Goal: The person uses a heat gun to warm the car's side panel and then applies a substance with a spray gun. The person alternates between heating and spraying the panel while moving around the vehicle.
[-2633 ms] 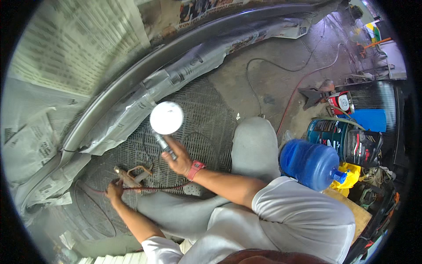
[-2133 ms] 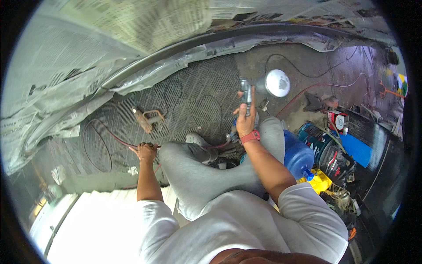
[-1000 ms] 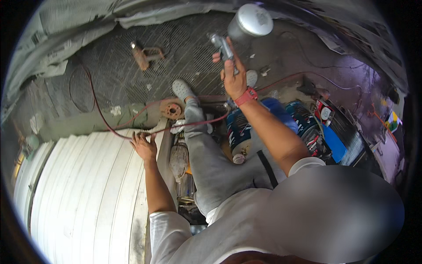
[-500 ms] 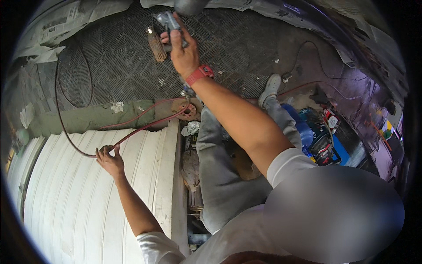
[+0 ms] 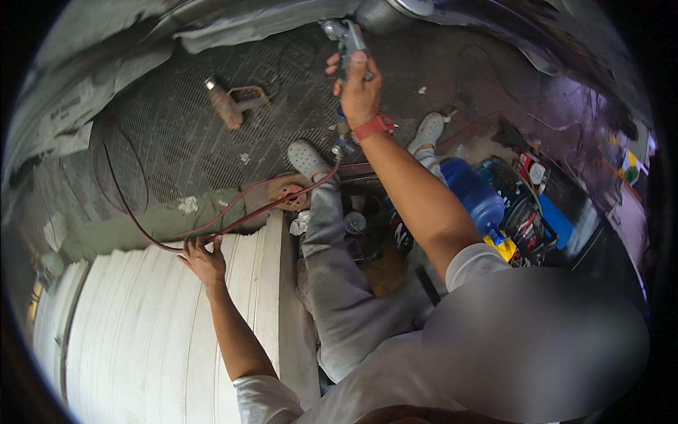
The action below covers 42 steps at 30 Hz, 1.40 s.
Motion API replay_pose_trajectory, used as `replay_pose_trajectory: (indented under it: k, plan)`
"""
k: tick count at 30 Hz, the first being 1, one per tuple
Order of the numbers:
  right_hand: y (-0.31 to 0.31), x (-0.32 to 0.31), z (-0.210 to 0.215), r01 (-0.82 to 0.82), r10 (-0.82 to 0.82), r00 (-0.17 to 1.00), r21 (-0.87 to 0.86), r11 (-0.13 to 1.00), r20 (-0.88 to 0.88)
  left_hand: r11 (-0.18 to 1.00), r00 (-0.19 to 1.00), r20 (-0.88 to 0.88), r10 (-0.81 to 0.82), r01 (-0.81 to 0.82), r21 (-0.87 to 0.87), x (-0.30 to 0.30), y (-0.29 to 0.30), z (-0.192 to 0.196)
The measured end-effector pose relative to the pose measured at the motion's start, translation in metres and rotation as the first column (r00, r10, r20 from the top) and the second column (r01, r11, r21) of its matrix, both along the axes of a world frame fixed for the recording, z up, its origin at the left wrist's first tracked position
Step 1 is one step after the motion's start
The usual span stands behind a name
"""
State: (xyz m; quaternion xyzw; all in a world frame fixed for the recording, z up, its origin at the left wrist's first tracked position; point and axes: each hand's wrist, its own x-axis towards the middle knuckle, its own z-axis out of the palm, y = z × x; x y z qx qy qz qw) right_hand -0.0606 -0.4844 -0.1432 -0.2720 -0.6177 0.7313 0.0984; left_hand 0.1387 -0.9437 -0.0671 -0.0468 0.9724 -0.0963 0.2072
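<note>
My right hand (image 5: 361,88) is wrapped round a silver spray gun (image 5: 351,41), held up over the floor at the far middle. A metal cup (image 5: 385,15) sits at the gun's far end, partly cut off by covering sheets. Below the wrist, a hose fitting (image 5: 342,147) joins a red air hose (image 5: 261,210). My left hand (image 5: 203,263) grips this hose over the white ribbed panel (image 5: 155,311), with thumb and fingers closed round it. On the dark floor left of the gun lies a worn tool shaped like a heat gun (image 5: 227,107).
Paper sheets (image 5: 78,116) hang along the far edge. A rusty disc (image 5: 288,196) lies by my left shoe (image 5: 308,157). At the right stand a blue water jug (image 5: 474,194) and several bottles and cans. Thin hoses and cables cross the floor.
My right hand has carried the spray gun to the right, away from the tool on the floor. My left hand also appears farther right, still on the hose. The whole view has shifted.
</note>
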Motion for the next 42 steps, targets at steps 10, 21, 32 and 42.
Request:
replay_pose_trajectory:
  k: [10, 21, 32, 42]
  plan:
    - [0.307, 0.080, 0.011, 0.255, -0.275, 0.958, 0.191, 0.948, 0.086, 0.958, 0.955, 0.189, -0.228, 0.185, 0.219, -0.018, 0.237, -0.037]
    - [0.624, 0.138, -0.021, 0.380, -0.400, 0.916, 0.281, 0.881, 0.016, 0.923, 0.879, 0.361, -0.313, 0.192, 0.334, -0.008, 0.521, -0.077]
    - [0.886, 0.157, -0.062, 0.568, -0.662, 0.743, 0.429, 0.702, 0.100, 0.917, 0.822, 0.511, -0.252, 0.035, 0.396, -0.012, 0.730, -0.120]
    - [1.037, 0.143, -0.034, 0.535, -0.795, 0.595, 0.678, 0.504, 0.121, 0.875, 0.828, 0.486, -0.281, 0.013, 0.485, -0.043, 0.807, -0.147]
